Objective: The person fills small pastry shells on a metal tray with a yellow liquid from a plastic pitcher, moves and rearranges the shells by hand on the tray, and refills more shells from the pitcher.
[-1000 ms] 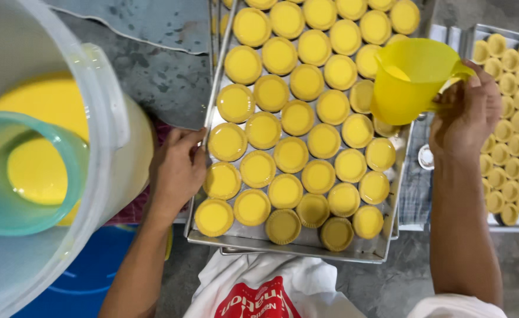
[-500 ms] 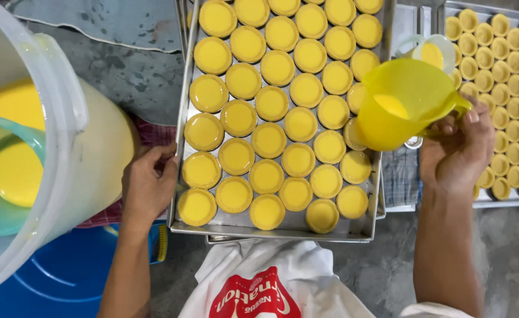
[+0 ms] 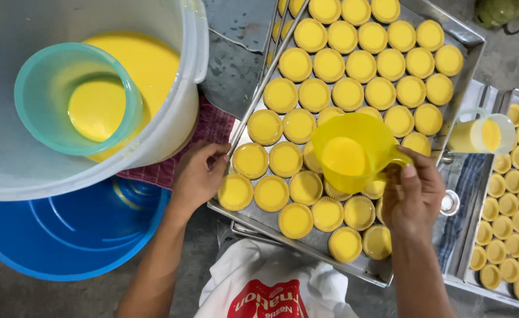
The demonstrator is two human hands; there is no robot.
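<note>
Metal tray [image 3: 459,41] is packed with tart shells [image 3: 330,65] edge to edge; no gap for a hand to pass between them. A yellow jug [image 3: 348,150] hangs over the near rows. The white bucket [image 3: 177,118] and blue basin [image 3: 77,235] crowd the left side. Open floor [image 3: 206,235] shows along the tray's near edge. A second tray [image 3: 512,194] closes off the right side.

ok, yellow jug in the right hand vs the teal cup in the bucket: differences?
The yellow jug is held by the right hand over the tart tray; the teal cup sits untouched in the white bucket. The jug is opaque yellow with a handle; the cup is translucent teal. Both hold yellow liquid.
</note>
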